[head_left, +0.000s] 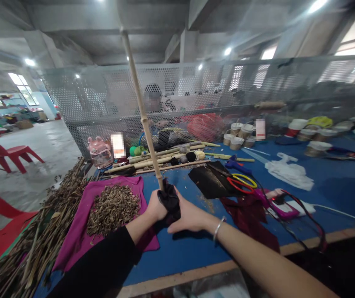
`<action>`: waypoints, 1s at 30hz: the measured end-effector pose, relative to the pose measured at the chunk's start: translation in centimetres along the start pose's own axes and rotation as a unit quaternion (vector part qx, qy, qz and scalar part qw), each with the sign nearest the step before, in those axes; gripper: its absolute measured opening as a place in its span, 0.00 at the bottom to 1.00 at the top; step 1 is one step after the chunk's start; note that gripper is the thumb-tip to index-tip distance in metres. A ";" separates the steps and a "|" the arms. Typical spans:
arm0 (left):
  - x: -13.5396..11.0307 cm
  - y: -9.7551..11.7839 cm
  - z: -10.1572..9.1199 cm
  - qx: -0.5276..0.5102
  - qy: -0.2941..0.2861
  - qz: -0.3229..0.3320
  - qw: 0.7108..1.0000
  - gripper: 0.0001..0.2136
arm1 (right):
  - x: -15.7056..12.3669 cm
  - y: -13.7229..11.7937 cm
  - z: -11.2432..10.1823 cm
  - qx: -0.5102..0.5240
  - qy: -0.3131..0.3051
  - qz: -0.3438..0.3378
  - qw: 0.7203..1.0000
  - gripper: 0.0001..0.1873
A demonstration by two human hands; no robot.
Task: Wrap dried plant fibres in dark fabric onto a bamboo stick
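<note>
Both my hands are together at the lower end of a bamboo stick (144, 120), which rises steeply and leans a little left. A bunched black cloth (169, 200) surrounds its bottom end. My left hand (156, 207) is closed around the cloth and stick from the left. From the other side my right hand (188, 215), with a silver bangle at the wrist, grips the same black cloth. A magenta cloth (72, 231) lies left of my hands, bearing a heap of dried, chopped plant pieces (113, 209).
Dried stalks (56, 207) line the table's left edge. Scissors (242, 183), a magenta glue gun (277, 205) and a white plastic bag (291, 170) lie to the right. Bamboo pieces (152, 162) lie before a perforated metal screen (97, 95); a person sits behind it. Paper cups (236, 142) stand farther right.
</note>
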State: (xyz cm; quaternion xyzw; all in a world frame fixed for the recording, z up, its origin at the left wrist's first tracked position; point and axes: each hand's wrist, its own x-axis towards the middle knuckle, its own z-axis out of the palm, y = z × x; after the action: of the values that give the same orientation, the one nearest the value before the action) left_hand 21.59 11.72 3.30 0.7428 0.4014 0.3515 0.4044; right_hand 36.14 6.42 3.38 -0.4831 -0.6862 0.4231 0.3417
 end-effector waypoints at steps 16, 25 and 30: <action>1.4 2.1 -3.2 -0.225 0.056 0.011 0.973 0.13 | -0.3 -0.7 -1.6 0.074 0.062 -0.004 0.995 0.59; -4.1 7.2 -4.1 -0.026 0.005 0.073 0.997 0.08 | -1.8 -5.8 0.9 0.092 -0.024 -0.080 0.992 0.75; -6.5 6.4 -2.0 -0.047 0.046 0.056 0.996 0.23 | -1.7 -6.0 2.8 0.171 -0.046 -0.119 0.977 0.67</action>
State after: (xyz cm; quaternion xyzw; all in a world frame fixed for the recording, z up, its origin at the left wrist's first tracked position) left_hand 19.11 4.34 8.55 0.7272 0.3608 0.4258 0.3996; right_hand 31.95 3.04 7.58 -0.3124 -0.6710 0.5126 0.4352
